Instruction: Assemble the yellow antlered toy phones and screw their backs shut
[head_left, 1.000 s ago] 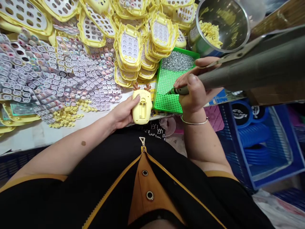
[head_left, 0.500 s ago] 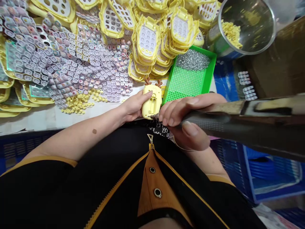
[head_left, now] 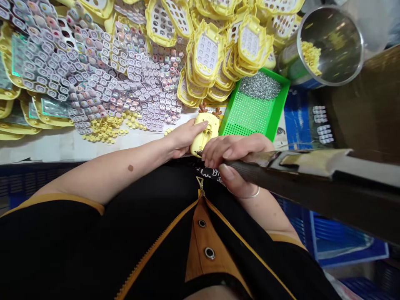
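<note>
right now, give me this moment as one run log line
left hand: holding yellow toy | right hand: holding screwdriver, tip at toy's lower end | green tray: screws at far end

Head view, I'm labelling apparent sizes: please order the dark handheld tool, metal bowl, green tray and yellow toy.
1. Dark handheld tool: largest, though nearness to the camera probably enlarges it.
2. Metal bowl and green tray: too alike to rank.
3. Yellow toy: smallest, partly covered.
</note>
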Motion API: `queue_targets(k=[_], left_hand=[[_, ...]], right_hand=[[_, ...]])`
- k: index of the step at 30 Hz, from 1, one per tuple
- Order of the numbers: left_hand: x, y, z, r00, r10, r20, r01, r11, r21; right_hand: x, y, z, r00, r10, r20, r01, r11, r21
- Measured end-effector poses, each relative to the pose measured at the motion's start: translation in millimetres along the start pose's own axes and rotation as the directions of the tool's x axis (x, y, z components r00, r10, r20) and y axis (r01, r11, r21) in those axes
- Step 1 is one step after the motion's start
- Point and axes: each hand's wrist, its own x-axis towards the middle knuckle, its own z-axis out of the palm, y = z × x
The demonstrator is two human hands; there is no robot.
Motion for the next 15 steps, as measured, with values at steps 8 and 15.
queue_targets(k=[8,15], left_hand=[[-4,5,1.8,0.999,-0.032,-0.016,0.032,0.999,0.015],[-2,2,1.8,1.000,-0.012,0.019,0.012,1.000,0.012]], right_hand=[[3,6,2,1.000,-0.001,-0.004,0.001,1.000,0.016],[-6,-5,0,0.996,-0.026,-0.086,0.027,0.999,0.017]])
